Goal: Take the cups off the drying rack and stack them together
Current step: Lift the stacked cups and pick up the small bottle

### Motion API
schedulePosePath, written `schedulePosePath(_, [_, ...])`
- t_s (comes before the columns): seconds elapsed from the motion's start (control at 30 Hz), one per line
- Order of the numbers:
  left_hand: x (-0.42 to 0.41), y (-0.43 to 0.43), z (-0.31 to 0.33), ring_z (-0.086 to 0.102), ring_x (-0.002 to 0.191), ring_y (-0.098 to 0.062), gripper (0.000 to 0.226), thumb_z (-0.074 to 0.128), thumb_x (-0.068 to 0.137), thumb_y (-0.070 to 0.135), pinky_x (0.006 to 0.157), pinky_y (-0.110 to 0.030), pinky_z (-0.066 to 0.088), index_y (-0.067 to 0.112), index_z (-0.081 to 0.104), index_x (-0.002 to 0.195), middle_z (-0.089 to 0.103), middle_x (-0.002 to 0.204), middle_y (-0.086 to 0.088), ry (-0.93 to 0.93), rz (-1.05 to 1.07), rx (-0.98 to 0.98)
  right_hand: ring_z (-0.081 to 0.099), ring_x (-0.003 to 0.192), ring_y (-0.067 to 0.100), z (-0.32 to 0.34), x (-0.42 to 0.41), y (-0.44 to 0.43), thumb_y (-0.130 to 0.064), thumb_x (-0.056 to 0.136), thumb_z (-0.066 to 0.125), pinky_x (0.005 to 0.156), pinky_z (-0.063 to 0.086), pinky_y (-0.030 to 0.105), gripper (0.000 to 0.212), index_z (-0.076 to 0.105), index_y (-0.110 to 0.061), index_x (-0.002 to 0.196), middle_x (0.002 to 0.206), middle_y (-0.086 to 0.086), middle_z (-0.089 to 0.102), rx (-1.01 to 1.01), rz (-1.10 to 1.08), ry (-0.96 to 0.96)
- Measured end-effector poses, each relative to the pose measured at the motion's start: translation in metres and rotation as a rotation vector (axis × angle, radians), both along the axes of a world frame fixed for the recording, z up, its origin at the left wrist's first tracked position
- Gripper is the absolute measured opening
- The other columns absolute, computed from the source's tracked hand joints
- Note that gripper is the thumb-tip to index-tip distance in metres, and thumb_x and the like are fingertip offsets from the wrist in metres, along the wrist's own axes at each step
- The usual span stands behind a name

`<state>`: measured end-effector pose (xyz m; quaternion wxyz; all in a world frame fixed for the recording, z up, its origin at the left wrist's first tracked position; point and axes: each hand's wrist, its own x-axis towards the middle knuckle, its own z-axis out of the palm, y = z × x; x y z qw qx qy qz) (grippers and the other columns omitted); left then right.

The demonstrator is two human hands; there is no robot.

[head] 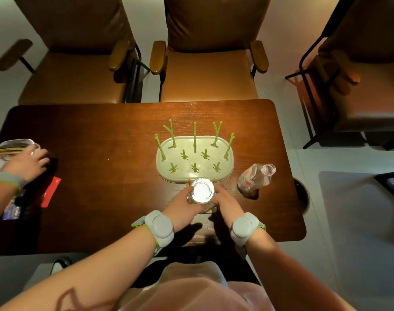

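Left hand (184, 204) and right hand (228, 200) both clamped on clear cups (201, 190), just beside bare drying rack (225, 173).

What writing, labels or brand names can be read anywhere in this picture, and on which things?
None can be read for sure.
Plastic bottle: its label shows red marks, too blurred to read.
Red packet at the table's left: small white marks, too small to read.
Blue printed card beside it: lettering, blurred.
Drying rack and stacked cups: no text visible.
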<state>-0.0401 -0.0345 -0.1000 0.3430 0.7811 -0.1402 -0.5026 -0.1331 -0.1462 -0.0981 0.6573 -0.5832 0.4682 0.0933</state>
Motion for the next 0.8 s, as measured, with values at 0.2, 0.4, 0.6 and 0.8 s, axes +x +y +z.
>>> schedulePosePath(0.2, [0.0, 0.005, 0.0, 0.05, 0.103, -0.008, 0.078, 0.068, 0.078, 0.017, 0.066, -0.007, 0.036, 0.02, 0.033, 0.147, 0.05, 0.136, 0.001, -0.034, 0.004, 0.006, 0.052, 0.114, 0.019, -0.002, 0.003, 0.004, -0.003, 0.077, 0.049, 0.097, 0.044, 0.035, 0.056, 0.056, -0.021, 0.129, 0.126, -0.001, 0.058, 0.011, -0.027, -0.027])
schedulePosePath(0.4, [0.001, 0.01, 0.004, 0.056, 0.081, -0.005, 0.068, 0.065, 0.08, 0.012, 0.06, -0.004, 0.044, 0.017, 0.039, 0.143, 0.053, 0.121, 0.003, -0.051, 0.052, -0.015, 0.051, 0.116, 0.019, -0.001, -0.006, 0.007, -0.016, 0.084, 0.053, 0.095, 0.04, 0.034, 0.054, 0.047, -0.017, 0.137, 0.129, -0.002, 0.054, -0.061, -0.118, 0.027])
schedulePosePath(0.6, [0.004, 0.011, 0.015, 0.061, 0.074, -0.014, 0.032, 0.061, 0.084, 0.007, 0.053, -0.01, 0.047, 0.008, 0.06, 0.116, 0.065, 0.094, -0.008, -0.001, 0.171, -0.057, 0.058, 0.084, 0.043, 0.015, -0.016, 0.004, -0.008, 0.085, 0.05, 0.08, 0.048, 0.044, 0.029, 0.057, 0.017, 0.1, 0.094, 0.031, 0.063, -0.214, -0.194, 0.047])
schedulePosePath(0.8, [0.0, 0.006, 0.027, 0.059, 0.07, -0.018, 0.012, 0.06, 0.081, 0.004, 0.065, -0.026, 0.047, 0.005, 0.067, 0.091, 0.064, 0.082, -0.008, 0.016, 0.17, -0.116, 0.051, 0.065, 0.025, 0.034, -0.028, 0.001, -0.001, 0.081, 0.049, 0.066, 0.041, 0.037, 0.017, 0.055, -0.003, 0.065, 0.069, 0.018, 0.055, -0.2, -0.255, -0.013])
